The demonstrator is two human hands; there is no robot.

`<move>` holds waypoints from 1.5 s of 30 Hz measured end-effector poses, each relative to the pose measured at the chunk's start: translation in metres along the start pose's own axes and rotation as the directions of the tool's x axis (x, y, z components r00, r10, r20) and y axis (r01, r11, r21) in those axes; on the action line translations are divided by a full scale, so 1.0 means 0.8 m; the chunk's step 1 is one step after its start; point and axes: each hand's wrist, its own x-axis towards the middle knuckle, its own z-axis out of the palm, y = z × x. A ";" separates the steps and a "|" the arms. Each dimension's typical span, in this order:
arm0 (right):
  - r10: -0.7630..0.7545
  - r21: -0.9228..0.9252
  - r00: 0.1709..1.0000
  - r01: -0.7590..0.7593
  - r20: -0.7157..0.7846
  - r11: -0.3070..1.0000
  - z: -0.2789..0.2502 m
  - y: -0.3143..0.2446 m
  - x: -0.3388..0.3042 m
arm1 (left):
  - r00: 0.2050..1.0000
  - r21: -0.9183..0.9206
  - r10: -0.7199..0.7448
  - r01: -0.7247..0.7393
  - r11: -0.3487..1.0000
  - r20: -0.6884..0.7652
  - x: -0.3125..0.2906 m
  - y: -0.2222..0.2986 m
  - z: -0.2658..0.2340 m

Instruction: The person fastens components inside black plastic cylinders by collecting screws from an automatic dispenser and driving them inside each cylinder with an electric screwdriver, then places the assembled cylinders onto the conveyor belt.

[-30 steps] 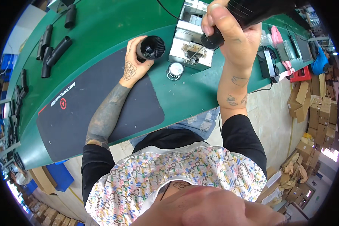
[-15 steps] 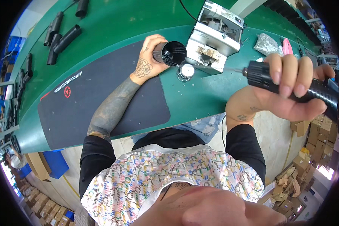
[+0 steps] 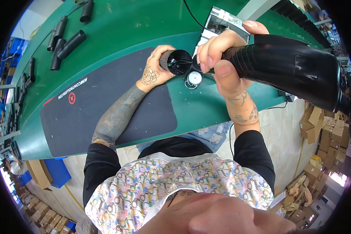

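Note:
My left hand (image 3: 156, 68) grips a black hollow cylindrical housing (image 3: 178, 62), its open mouth facing right. My right hand (image 3: 222, 58) is wrapped round a black electric screwdriver (image 3: 292, 72), whose front end is right at the mouth of the housing. The bit itself is hidden behind fingers and housing, so I cannot tell whether it touches a screw. Just below the housing, a small round silver part with a white top (image 3: 194, 78) stands on the green table (image 3: 206, 105).
Behind my right hand is a metal box-shaped machine (image 3: 222, 17), partly covered. A dark mat (image 3: 117, 105) lies under my left forearm. Several black T-shaped housings (image 3: 68, 45) lie at the far left. Cardboard boxes (image 3: 327, 144) are stacked on the floor at right.
My right hand has brought the screwdriver left, from beside the machine to the mouth of the housing. It now covers much of the machine. My left hand has barely moved.

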 end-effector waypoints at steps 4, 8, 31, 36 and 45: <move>0.000 0.103 0.999 0.005 -0.043 0.995 0.006 0.006 -0.002 | 1.000 0.017 0.003 -0.003 1.000 -0.001 -0.001 -0.003 -0.001; -0.015 0.077 0.997 0.021 -0.070 0.997 0.013 0.012 -0.002 | 1.000 0.025 0.011 -0.011 1.000 -0.004 -0.001 -0.004 -0.002; -0.195 0.359 0.961 0.256 -0.196 0.898 -0.079 -0.043 -0.008 | 0.977 -0.082 -0.202 0.197 0.977 -0.067 -0.004 -0.012 0.008; 0.200 -0.004 0.957 -0.205 -0.212 0.979 -0.051 -0.018 0.007 | 0.996 -0.021 -0.094 0.094 0.995 0.003 0.003 -0.011 0.011; 0.188 0.617 0.976 -0.082 -0.110 0.783 -0.053 -0.033 0.017 | 0.993 0.174 0.120 -0.120 0.977 0.010 -0.003 -0.016 -0.006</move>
